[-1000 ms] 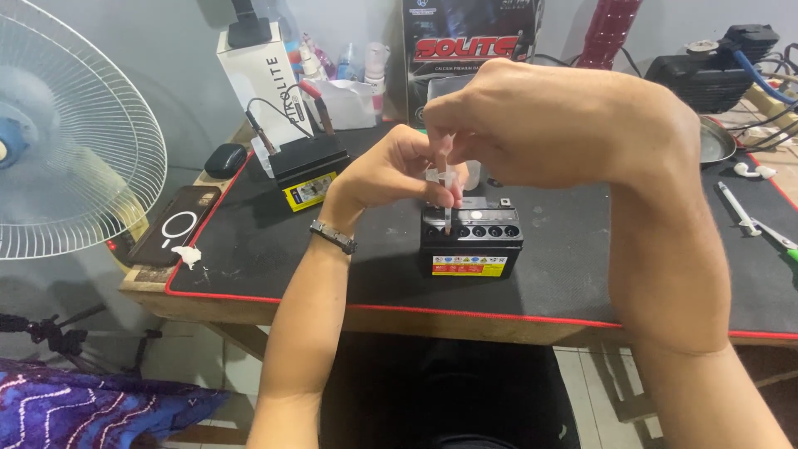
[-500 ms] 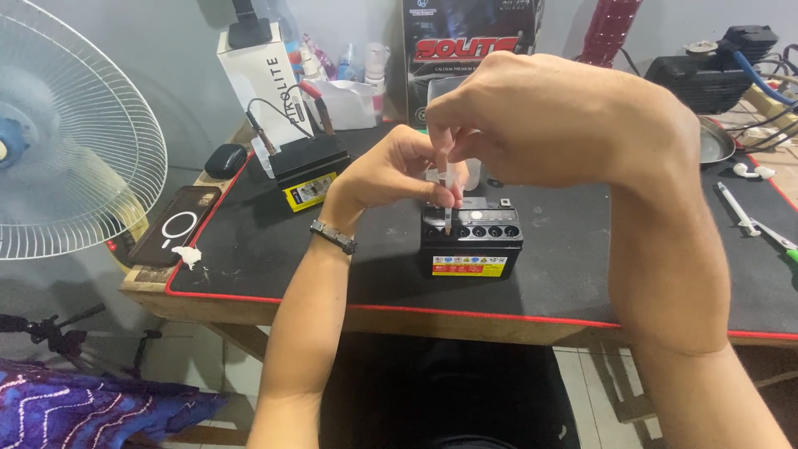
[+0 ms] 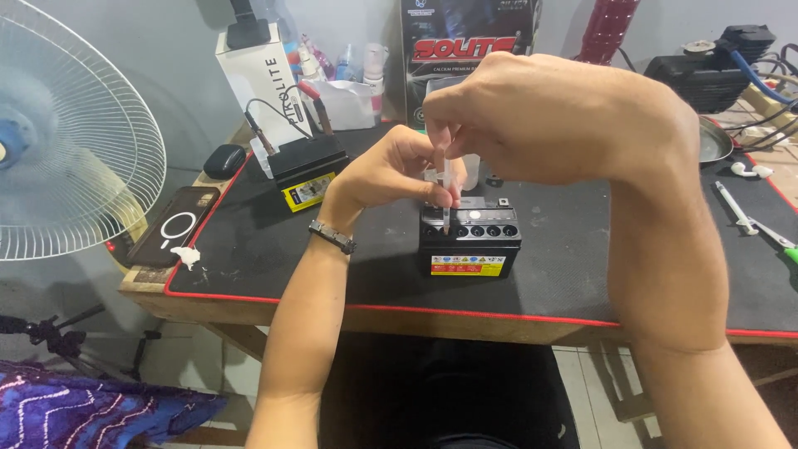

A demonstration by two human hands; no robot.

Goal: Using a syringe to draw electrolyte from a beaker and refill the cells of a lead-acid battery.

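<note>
Right hand's [image 3: 540, 116] grip pinches a thin tube [image 3: 446, 195] above the small black battery [image 3: 470, 241].

Both hands [image 3: 391, 170] [image 3: 540, 116] pinch thin dropper [image 3: 446, 195], tip at small black battery [image 3: 470, 241] (upright, on mat [image 3: 249, 241]).

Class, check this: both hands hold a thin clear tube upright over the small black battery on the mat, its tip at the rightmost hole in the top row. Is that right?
Not quite. In the head view both hands, left hand and right hand, hold the thin clear tube upright over the small black battery, but its tip is at the leftmost end of the hole row, not the rightmost.
</note>
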